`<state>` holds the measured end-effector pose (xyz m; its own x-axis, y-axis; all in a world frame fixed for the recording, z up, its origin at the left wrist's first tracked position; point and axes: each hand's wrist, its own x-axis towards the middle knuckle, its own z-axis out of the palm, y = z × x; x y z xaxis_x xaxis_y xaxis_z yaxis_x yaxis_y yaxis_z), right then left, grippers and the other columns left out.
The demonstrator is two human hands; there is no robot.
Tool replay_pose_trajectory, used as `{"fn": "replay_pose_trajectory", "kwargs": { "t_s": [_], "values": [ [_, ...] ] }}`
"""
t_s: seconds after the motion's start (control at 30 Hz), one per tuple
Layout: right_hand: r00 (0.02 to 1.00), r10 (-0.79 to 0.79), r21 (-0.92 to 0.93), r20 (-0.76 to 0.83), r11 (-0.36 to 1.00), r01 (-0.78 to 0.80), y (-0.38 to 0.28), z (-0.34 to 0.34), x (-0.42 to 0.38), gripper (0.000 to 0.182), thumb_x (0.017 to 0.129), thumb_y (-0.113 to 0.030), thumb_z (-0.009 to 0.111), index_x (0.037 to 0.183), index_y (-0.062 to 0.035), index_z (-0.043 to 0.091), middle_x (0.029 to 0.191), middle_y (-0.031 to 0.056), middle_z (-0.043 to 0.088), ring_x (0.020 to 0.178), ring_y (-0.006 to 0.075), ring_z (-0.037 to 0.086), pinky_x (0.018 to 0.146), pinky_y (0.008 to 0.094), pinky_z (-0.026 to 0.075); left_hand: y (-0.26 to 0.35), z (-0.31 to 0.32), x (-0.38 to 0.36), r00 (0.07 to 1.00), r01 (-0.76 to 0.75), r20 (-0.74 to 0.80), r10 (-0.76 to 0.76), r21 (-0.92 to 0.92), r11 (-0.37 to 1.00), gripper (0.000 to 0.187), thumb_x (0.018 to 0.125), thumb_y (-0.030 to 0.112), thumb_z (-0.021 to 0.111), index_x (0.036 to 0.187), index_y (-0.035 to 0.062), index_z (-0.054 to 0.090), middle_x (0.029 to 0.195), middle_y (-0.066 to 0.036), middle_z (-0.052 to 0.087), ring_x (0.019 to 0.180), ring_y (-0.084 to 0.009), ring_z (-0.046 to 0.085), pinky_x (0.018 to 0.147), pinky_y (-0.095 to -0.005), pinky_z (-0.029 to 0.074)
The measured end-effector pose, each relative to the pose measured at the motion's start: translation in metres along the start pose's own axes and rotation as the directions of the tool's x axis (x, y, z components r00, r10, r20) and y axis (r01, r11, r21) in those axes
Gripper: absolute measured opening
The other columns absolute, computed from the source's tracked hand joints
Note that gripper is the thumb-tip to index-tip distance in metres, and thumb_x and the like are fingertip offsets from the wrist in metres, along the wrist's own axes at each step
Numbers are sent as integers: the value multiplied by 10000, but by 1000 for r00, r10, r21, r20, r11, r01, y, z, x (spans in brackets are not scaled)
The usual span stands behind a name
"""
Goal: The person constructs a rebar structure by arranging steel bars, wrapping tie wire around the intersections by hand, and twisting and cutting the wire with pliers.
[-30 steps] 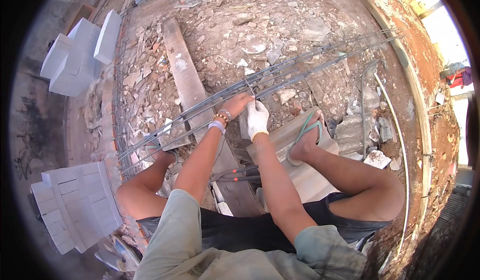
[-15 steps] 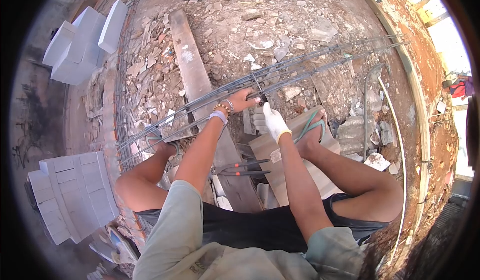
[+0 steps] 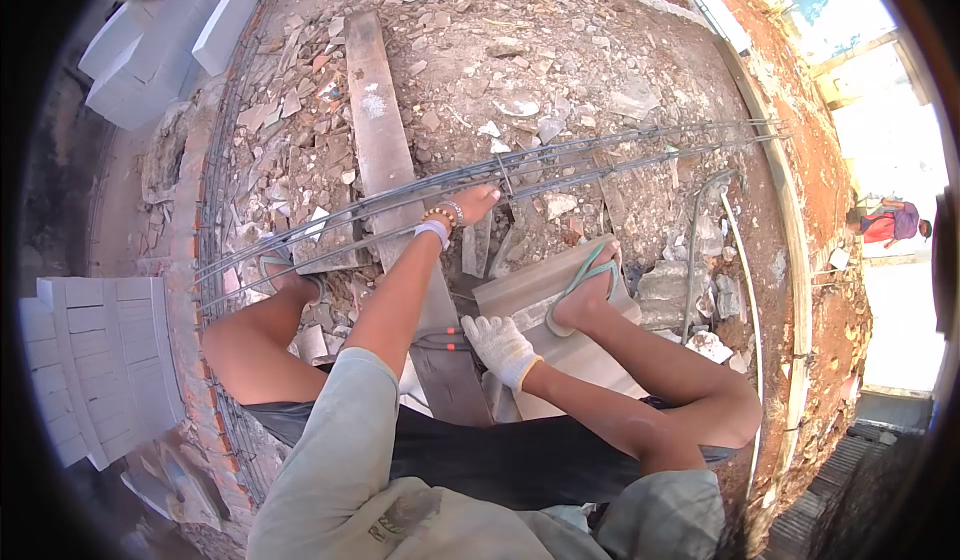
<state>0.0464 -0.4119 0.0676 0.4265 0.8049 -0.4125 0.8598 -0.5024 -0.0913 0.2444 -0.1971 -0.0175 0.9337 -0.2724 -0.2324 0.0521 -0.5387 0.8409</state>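
Observation:
A long bundle of steel rebar [image 3: 640, 136] runs across in front of me, with a thin stirrup [image 3: 504, 174] around it near the middle. My left hand [image 3: 474, 204], bare and wearing bracelets, is closed on the rebar beside that stirrup; its fingertips are partly hidden. Lower down, my right hand [image 3: 500, 348] in a white knit glove is over the handles of a pair of pincers [image 3: 435, 338] with orange bands. Its fingers appear closed around the handles, which the glove mostly covers. The pincers lie on a wooden plank [image 3: 375, 100].
Broken rubble [image 3: 470, 70] covers the ground. A bent tile sheet [image 3: 540, 275] lies under my sandalled foot [image 3: 590, 295]. Pale blocks [image 3: 105, 360] are stacked at left. A wooden beam [image 3: 800, 220] borders the right side, and another person [image 3: 895, 222] is beyond it.
My right hand has left the rebar and moved down onto the pincers' handles. My left hand stays at the rebar. The camera view has shifted somewhat.

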Motion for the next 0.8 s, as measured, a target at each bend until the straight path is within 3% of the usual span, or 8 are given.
{"fn": "replay_pose_trajectory", "kwargs": {
  "t_s": [0.03,0.13,0.23,0.3,0.33,0.57,0.7,0.8],
  "values": [
    [1000,8,18,20,1000,-8,2,-2,1,451,843,-133,610,1274,-82,486,1080,116,621,984,292,632,781,433,470,5,-2,-2,1000,11,-9,-11,-1,1000,521,1048,453,309,1161,1,541,1162,-201,613,1109,-365,567,989,-440,415],
    [981,62,561,182,813,-155,14,-23,-21,370,858,-81,552,1222,-58,486,1121,158,640,1021,313,654,796,436,498,9,-4,-3,998,51,31,-51,18,999,539,1045,467,296,1173,1,536,1184,-200,611,1125,-372,561,998,-441,411],
    [902,182,681,391,602,-417,28,-56,-41,381,834,-24,518,1213,-33,476,1179,148,635,1091,279,646,848,390,515,3,1,1,996,87,4,-88,41,995,533,1032,468,299,1144,14,553,1199,-222,619,1163,-395,567,1000,-464,424],
    [908,134,910,396,78,-408,46,-54,-51,430,796,13,525,1220,-33,474,1166,125,628,1075,263,647,854,373,522,4,3,0,996,71,-63,-68,45,996,556,1030,487,274,1147,20,553,1196,-220,621,1162,-401,566,1004,-478,421],
    [913,109,908,393,-203,-366,53,-53,-56,455,777,31,529,1224,-33,472,1159,114,624,1067,255,648,857,365,525,6,1,-1,996,78,-55,-76,39,996,556,1030,487,273,1145,22,555,1194,-219,622,1163,-402,566,1004,-480,421],
    [916,124,707,381,-678,-202,95,-56,-21,573,721,105,494,1263,-79,455,1203,105,564,1110,281,610,920,441,536,13,3,-5,990,127,-71,-124,36,991,549,1030,478,280,1202,41,564,1250,-208,613,1200,-383,555,1024,-466,414],
    [926,156,678,344,-723,-130,103,-47,-6,571,741,90,481,1273,-115,447,1199,116,555,1103,304,604,907,478,542,19,1,-11,989,115,-95,-112,31,993,550,1029,481,281,1234,48,551,1277,-206,600,1217,-383,542,1033,-462,408],
    [918,91,671,385,-711,-211,106,-43,-5,611,740,86,491,1312,-119,435,1205,113,551,1117,309,599,898,496,541,22,-2,-10,989,142,-44,-140,52,988,556,1029,482,281,1264,48,538,1302,-203,588,1235,-381,532,1044,-458,400]
  ]
}}
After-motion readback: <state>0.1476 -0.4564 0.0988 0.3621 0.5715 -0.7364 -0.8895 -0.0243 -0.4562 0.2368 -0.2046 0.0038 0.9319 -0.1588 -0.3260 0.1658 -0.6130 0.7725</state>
